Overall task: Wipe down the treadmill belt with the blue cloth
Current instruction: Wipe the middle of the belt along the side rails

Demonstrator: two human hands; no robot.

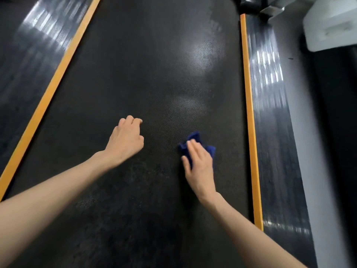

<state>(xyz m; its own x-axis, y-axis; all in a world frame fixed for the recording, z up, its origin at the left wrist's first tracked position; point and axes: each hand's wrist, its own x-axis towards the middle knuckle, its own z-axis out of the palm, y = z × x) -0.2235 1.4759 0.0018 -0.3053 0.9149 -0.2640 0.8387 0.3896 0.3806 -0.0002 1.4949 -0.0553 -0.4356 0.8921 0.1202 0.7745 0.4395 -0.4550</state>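
my right hand (200, 167) presses the blue cloth (195, 147) flat-fingered onto the treadmill belt (135, 64), right of centre, near end. my left hand (126, 141) rests beside it, fingers curled, holding nothing. step: wiping underway; next, i judge, strokes toward the far belt.

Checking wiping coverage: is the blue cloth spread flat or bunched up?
Bunched: the blue cloth shows crumpled folds beneath the right hand on the belt.

Head view, looking steeply down along treadmill belt (135, 74), close.
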